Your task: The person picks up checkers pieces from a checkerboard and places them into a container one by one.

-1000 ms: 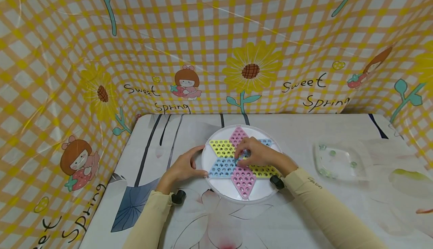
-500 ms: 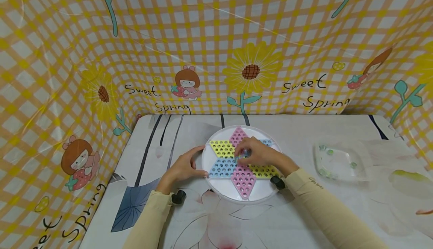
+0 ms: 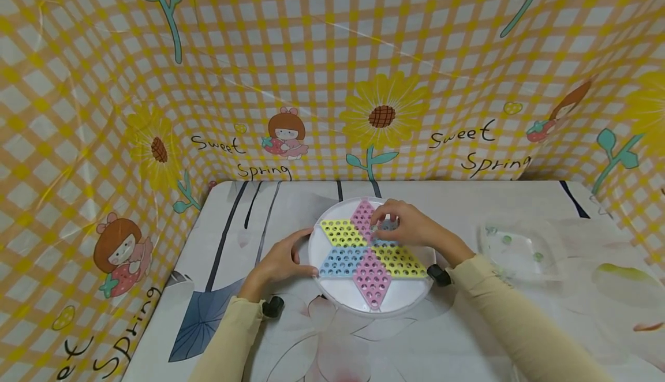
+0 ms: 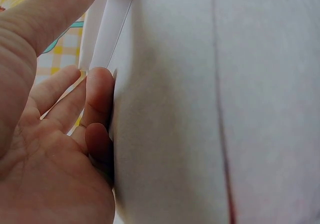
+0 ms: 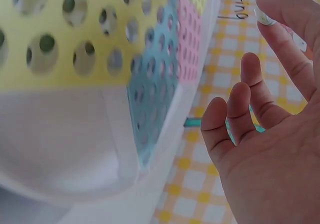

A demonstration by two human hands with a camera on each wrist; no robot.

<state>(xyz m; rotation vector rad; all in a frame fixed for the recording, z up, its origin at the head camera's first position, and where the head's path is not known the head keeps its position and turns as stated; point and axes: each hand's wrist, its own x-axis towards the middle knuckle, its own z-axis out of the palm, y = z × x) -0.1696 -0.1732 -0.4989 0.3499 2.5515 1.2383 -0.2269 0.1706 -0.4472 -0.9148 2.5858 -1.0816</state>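
My right hand (image 3: 413, 224) is raised over the far right part of the Chinese checkers board (image 3: 345, 292). Its thumb and index finger pinch a small clear marble (image 5: 262, 18) with a pale swirl, while the other fingers are loosely bent. The round white board carries a star of pink, yellow and blue points full of holes. At its left rim my left hand (image 3: 280, 261) rests with thumb and fingers spread and fairly straight. The left wrist view shows the same left hand (image 4: 55, 149) beside the rim. Marbles in the holes are too small to tell apart in the head view.
A clear plastic tray (image 3: 550, 261) with several greenish marbles stands on the table right of the board. The patterned white tabletop (image 3: 291, 203) ends at a checked yellow cloth (image 3: 467, 70) hanging behind and at the sides.
My right hand has moved from the board's centre up and to the right, with the marble between its fingertips. The left hand stays at the rim. The head view has shifted slightly.
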